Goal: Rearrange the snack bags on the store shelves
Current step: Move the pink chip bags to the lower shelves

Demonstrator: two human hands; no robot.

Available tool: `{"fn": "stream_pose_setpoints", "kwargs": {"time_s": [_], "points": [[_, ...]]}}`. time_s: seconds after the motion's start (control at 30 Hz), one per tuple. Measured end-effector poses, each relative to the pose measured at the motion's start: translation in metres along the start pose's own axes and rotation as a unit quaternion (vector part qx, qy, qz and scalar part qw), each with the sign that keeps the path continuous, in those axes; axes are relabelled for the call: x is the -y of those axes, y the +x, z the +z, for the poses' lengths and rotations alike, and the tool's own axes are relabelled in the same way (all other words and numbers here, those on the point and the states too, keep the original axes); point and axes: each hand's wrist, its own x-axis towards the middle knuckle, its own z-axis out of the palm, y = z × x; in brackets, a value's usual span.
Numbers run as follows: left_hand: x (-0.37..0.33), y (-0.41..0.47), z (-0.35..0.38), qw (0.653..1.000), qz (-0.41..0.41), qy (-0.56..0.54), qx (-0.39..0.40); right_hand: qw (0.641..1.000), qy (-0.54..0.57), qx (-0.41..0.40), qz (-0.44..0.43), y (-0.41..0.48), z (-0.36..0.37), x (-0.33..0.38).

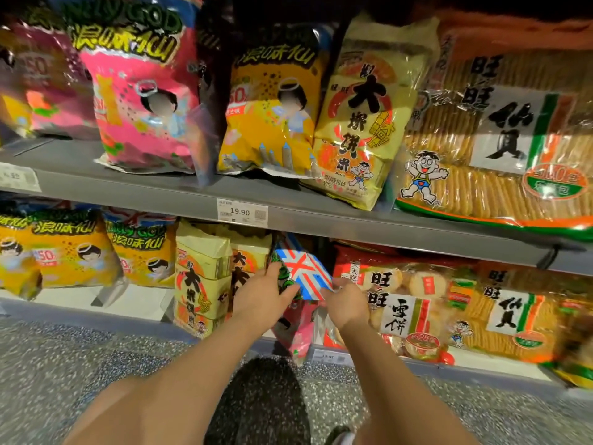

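Both hands are on one glossy snack bag [308, 274], blue, red and white striped on top and pink below, which stands tilted in a narrow gap on the lower shelf [96, 316]. The left hand [263, 297] grips its left edge, the fingers [272, 271] curled behind the film and the thumb laid across the front. The right hand [348, 303] pinches the bag's right edge between curled fingers and thumb.

Just left of the left fingers stand blocky pale-yellow cracker packs [200, 284], pressed close to the bag. Just right of the right fingers lies a crinkled red bag of round white crackers [401, 303], touching that hand. Further left of the fingers are puffy yellow bags [73, 252].

Directly above the fingers runs the grey edge of the upper shelf [417, 232], which overhangs the bag's top and carries a white price tag [242, 212]. On it stand a pink bag [144, 101], a yellow bag [272, 114], a pale-yellow pack [359, 123] and a large clear pack of ridged crackers [500, 139]. Below the fingers is a speckled floor [64, 354].
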Motion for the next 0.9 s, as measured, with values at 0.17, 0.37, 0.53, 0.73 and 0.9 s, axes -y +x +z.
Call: {"fn": "stream_pose_setpoints", "kwargs": {"time_s": [0.17, 0.37, 0.53, 0.73, 0.9], "points": [[0.001, -0.020, -0.013, 1.000, 0.015, 0.004, -0.013, 0.987, 0.155, 0.025, 0.013, -0.029, -0.005, 0.007], [0.003, -0.050, -0.034, 0.997, 0.066, -0.009, -0.029, 0.967, 0.247, 0.055, -0.020, -0.077, -0.021, 0.016], [0.017, -0.078, -0.062, 0.989, 0.053, -0.113, -0.075, 0.959, 0.267, 0.085, -0.035, -0.111, -0.018, 0.040], [0.041, -0.105, -0.115, 0.969, 0.041, -0.155, -0.185, 0.940, 0.292, 0.143, -0.103, -0.154, -0.006, 0.095], [0.066, -0.128, -0.166, 0.935, 0.016, -0.199, -0.294, 0.904, 0.351, 0.212, -0.121, -0.185, 0.013, 0.157]]}}
